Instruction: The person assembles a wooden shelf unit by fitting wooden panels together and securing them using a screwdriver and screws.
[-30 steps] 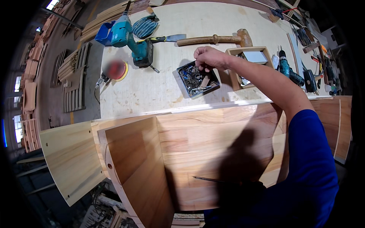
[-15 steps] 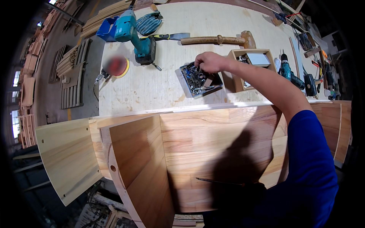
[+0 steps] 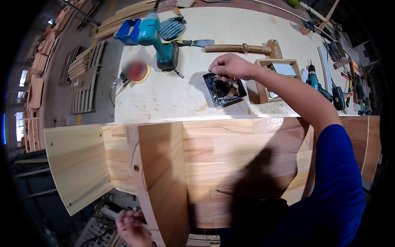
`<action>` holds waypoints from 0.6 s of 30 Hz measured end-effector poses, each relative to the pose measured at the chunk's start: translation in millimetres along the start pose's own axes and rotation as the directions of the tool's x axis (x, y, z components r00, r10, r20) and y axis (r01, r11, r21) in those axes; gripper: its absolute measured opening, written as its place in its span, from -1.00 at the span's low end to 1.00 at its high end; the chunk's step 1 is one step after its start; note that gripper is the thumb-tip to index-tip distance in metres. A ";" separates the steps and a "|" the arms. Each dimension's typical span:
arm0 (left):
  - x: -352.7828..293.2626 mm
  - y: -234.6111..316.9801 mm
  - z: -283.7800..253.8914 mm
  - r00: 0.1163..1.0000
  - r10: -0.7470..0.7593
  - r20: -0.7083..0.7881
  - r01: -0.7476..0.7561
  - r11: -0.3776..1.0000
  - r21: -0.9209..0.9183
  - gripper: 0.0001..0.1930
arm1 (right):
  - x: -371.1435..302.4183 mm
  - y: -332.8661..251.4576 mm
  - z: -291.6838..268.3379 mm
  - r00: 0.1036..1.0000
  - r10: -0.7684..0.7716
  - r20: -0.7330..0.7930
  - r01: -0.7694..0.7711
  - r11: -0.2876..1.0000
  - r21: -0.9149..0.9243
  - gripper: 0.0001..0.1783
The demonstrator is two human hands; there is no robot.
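My right hand (image 3: 231,67) hovers over the far end of a dark tray (image 3: 214,102) filled with assorted small hardware. Its thumb and finger pinch a small metal fitting (image 3: 210,69), too small to name more exactly. At the lower left, my left hand (image 3: 132,227) is beside the edge of an upright wooden panel (image 3: 162,177). Motion smears its fingers, so its grip is unclear. A screwdriver (image 3: 240,195) with a dark shaft lies on the broad wooden board (image 3: 210,152) in front of me.
On the workbench (image 3: 164,96) stand a teal cordless driver (image 3: 164,51), a round sander (image 3: 139,72), a putty knife (image 3: 193,43), a wooden mallet (image 3: 247,48) and a wooden box (image 3: 261,88). A second drill (image 3: 312,78) and black mallet (image 3: 338,98) lie right.
My right hand has lifted slightly from the tray with a small metal fitting in its fingertips. My left hand has come into view at the lower left. The view has shifted a little.
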State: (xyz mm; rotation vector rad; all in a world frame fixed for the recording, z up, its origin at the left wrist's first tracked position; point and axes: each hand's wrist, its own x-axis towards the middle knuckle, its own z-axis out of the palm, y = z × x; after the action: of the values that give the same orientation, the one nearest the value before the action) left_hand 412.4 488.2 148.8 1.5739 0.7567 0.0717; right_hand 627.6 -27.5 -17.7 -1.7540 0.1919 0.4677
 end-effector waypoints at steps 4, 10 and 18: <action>-0.2 78.8 8.7 0.840 0.357 0.408 -0.351 0.932 -0.092 -0.66 | -45.3 -74.1 6.1 0.991 -0.107 0.083 0.096 0.988 0.124 -0.78; 2.7 130.8 104.3 0.695 0.185 0.694 -0.127 0.983 -0.135 -0.51 | -113.5 -169.0 36.1 0.830 -0.526 0.185 0.531 0.847 0.024 -0.71; -55.2 163.0 172.6 0.559 -0.080 0.825 0.185 0.982 -0.030 -0.37 | -140.9 -248.3 91.0 0.423 -0.730 0.536 0.814 0.566 0.129 -0.78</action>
State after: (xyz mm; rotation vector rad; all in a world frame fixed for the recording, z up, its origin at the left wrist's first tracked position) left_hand 518.7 318.5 287.7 1.2229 0.0980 -0.7008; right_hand 574.5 102.2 247.2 -1.5624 -1.0896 0.2504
